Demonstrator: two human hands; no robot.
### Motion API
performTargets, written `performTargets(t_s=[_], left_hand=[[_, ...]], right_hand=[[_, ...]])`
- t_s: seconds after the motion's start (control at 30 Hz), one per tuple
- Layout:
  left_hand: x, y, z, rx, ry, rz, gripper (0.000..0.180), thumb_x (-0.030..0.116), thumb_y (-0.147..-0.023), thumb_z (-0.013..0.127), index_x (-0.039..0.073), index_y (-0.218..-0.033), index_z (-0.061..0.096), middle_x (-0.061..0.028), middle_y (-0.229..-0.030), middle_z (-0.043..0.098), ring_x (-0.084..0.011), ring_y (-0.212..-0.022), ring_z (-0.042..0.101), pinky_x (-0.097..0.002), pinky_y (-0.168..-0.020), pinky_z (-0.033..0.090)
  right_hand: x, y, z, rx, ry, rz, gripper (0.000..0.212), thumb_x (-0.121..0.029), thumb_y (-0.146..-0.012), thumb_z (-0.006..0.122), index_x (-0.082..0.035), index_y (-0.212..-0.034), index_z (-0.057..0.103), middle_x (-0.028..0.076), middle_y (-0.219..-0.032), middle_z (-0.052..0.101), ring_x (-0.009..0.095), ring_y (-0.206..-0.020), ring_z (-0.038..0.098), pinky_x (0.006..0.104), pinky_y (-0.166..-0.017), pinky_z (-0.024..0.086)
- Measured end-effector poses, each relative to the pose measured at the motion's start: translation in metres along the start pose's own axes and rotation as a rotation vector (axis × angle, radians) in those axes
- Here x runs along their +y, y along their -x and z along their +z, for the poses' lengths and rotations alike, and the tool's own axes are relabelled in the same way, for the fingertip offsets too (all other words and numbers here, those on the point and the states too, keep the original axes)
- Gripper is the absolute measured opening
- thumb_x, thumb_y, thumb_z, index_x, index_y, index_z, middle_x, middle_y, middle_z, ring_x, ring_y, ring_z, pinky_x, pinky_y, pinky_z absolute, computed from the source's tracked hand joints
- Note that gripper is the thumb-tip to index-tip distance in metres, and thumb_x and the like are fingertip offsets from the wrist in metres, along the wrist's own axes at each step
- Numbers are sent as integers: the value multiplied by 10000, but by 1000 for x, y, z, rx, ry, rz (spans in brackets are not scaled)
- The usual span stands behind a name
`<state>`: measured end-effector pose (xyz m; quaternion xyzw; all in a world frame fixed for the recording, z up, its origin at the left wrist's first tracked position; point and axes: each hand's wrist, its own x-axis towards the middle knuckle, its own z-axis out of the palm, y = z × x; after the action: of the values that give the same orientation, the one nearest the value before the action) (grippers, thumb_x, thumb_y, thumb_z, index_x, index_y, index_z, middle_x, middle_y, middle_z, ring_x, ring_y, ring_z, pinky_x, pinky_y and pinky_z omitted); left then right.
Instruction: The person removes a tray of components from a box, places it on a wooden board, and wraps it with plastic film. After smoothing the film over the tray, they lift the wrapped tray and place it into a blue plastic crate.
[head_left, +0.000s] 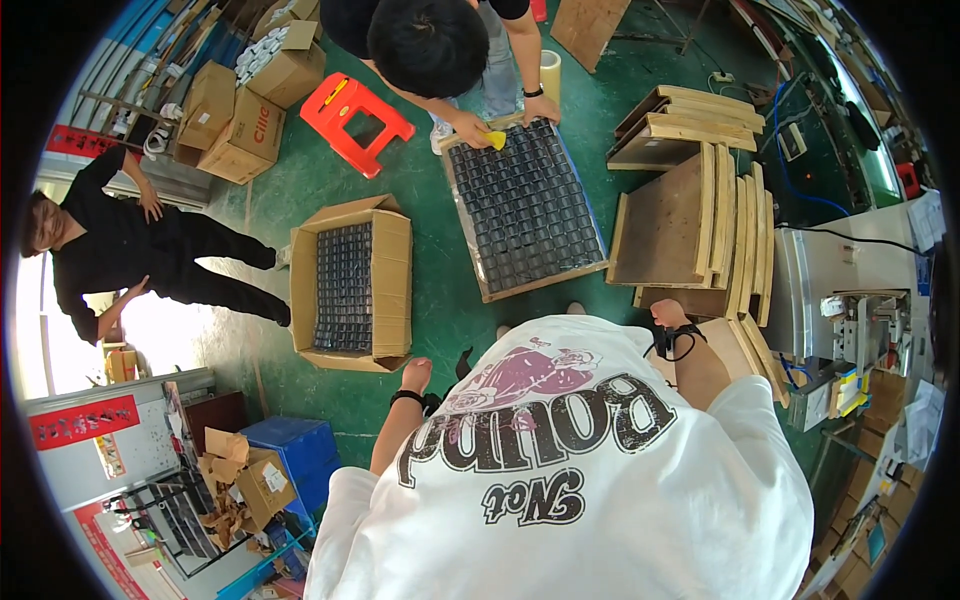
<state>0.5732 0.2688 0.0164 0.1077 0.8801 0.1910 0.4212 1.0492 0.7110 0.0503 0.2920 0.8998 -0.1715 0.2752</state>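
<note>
My left hand (416, 375) hangs beside the near right corner of an open cardboard box (392, 275), its fingers curled in with no object showing. Inside the box stand tight rows of small dark square pieces (343, 285). My right hand (671, 313) is loosely closed too, nearest to the stacked wooden boards (665, 235) on the right. Dark bands circle both my wrists. Ahead lies a shallow tray (487, 296) filled with rows of black square pieces (525, 200). Across it a co-worker bends, one hand on a small yellow thing (496, 140), the other at the far edge.
A red plastic stool (357, 125) rests on the green floor (440, 260) at the far left. Another person in black (170, 240) stands further left. Cardboard cartons (240, 135) are piled behind; a blue bin (293, 455) is at the near left. Machinery (860, 330) lines the right.
</note>
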Motion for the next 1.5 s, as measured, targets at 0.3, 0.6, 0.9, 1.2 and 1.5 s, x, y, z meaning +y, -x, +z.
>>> performTargets(t_s=[0.3, 0.6, 0.9, 1.2, 1.5], left_hand=[[6, 23, -2, 60, 37, -41, 323, 262, -698, 478, 21, -895, 563, -161, -877, 571, -267, -873, 530, -311, -756, 405], [-35, 67, 14, 168, 133, -174, 307, 268, -702, 490, 29, -874, 575, -153, -869, 577, -258, -859, 539, -313, -746, 410], [-66, 179, 45, 332, 220, -338, 292, 261, -717, 507, 30, -879, 580, -137, -876, 582, -243, -858, 543, -307, -744, 414], [-134, 225, 47, 389, 354, -424, 276, 238, -720, 508, 28, -888, 573, -139, -891, 576, -241, -861, 539, -306, -746, 414], [-257, 248, 25, 582, -98, -76, 257, 262, -733, 441, 26, -710, 540, -154, -699, 560, -324, -695, 535, -389, -612, 435]], right_hand=[[11, -8, 1, 23, -33, -30, 106, -121, -542, 573, -59, -628, 577, 127, -646, 565, 282, -623, 557, 373, -529, 446], [24, -39, -6, 74, 112, -161, 123, -163, -562, 576, -56, -617, 553, 102, -622, 555, 283, -628, 547, 379, -528, 437], [14, -87, -5, 100, 259, -458, 110, -165, -561, 553, -62, -599, 558, 101, -567, 546, 264, -543, 549, 358, -476, 440], [-33, -96, -8, 68, -669, -169, 211, -153, -709, 429, -87, -515, 478, 34, -418, 399, 136, -310, 351, 273, -296, 230], [-83, -27, 70, -58, 286, -275, 155, -165, -583, 515, -39, -621, 598, 141, -652, 579, 315, -594, 562, 379, -559, 463]])
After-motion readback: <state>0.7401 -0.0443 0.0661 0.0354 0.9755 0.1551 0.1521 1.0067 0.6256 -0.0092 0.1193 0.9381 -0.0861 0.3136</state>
